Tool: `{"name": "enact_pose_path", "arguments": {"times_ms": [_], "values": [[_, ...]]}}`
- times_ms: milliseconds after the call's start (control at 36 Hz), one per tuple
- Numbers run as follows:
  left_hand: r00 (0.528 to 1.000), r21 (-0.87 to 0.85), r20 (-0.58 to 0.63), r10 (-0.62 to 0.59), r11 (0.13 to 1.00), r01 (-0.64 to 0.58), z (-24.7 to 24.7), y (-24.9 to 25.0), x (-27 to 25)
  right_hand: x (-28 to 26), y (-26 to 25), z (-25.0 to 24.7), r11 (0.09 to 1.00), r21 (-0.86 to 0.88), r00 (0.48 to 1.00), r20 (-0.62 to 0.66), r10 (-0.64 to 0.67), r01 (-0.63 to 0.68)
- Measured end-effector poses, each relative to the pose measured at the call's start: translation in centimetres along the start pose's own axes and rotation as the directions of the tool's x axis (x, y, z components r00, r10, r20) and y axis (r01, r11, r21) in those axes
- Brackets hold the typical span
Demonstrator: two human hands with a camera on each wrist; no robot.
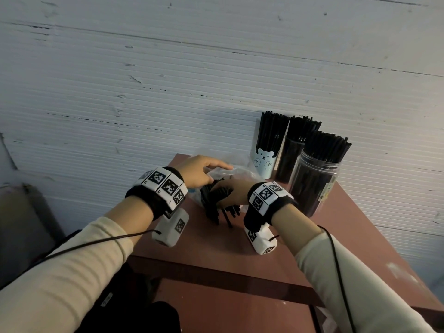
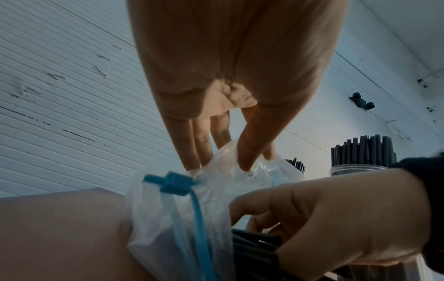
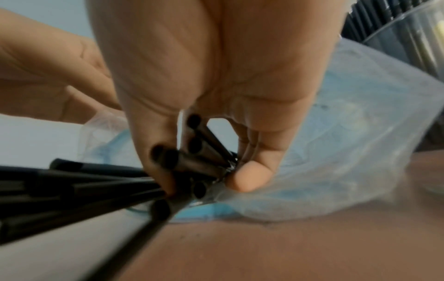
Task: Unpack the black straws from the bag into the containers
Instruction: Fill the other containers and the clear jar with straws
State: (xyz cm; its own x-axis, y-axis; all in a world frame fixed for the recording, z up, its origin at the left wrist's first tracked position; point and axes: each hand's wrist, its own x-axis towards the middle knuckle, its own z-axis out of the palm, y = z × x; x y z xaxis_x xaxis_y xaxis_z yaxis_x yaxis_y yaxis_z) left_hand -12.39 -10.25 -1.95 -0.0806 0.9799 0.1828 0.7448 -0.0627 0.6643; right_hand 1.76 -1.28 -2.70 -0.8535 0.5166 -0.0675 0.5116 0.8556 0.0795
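Right hand [image 1: 231, 193] sits at the mouth of the bag [image 1: 228, 173], thumb and fingers curled round a bunch of black straws [image 1: 216, 203]. In the right wrist view the thumb tip and fingers [image 3: 250, 178] pinch the bunch just where it leaves the plastic; open round ends point at the camera, other straws fan out to the left over the table [image 1: 240, 246]. From the head view the free ends splay toward the person, past the hand, some touching the table.

Left hand [image 1: 199, 173] lies just beside the right, on the far-left side of the bag. The left wrist view shows its thumb and fingers [image 2: 250, 152] pinching a fold of the plastic, lifting it.

Bag: thin, clear, crumpled, with a blue strip and a blue slider clip [image 2: 175, 183] along its edge. It lies on the table between the hands and the containers.

Straws: matte black, thin, straight, hollow.

Containers stand together at the far right corner of the table, against the wall: a pale blue paper cup [image 1: 264, 162] with a bear drawn on it, a dark cup [image 1: 288, 159] just beside it, and a clear plastic jar [image 1: 314, 186] nearest the person. All three are packed with upright black straws rising above the rims.

Table is reddish brown. Wall [image 1: 168, 80] is white, ribbed, scuffed.
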Motion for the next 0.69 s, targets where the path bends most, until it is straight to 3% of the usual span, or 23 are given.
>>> {"name": "enact_pose_path", "arguments": {"times_ms": [139,333,583,694], "values": [[0.999,-0.001,0.033,-0.005,1.000,0.005,-0.1,0.0,-0.2,1.7,0.2,1.5,0.998,0.033,0.997,0.053,0.050,-0.052],[0.999,0.000,0.038,0.002,1.000,-0.002,-0.3,-0.3,-0.3,1.8,0.6,1.4,0.990,0.089,0.994,0.017,0.105,-0.106],[1.000,0.065,0.005,-0.004,0.998,0.004,-0.2,-0.2,-0.2,1.3,1.7,1.9,0.984,0.161,0.988,-0.117,0.100,-0.080],[0.998,0.126,-0.038,-0.056,0.990,0.060,0.2,-0.3,-0.2,-2.2,1.3,0.2,0.963,0.267,0.983,-0.159,0.087,-0.042]]}}
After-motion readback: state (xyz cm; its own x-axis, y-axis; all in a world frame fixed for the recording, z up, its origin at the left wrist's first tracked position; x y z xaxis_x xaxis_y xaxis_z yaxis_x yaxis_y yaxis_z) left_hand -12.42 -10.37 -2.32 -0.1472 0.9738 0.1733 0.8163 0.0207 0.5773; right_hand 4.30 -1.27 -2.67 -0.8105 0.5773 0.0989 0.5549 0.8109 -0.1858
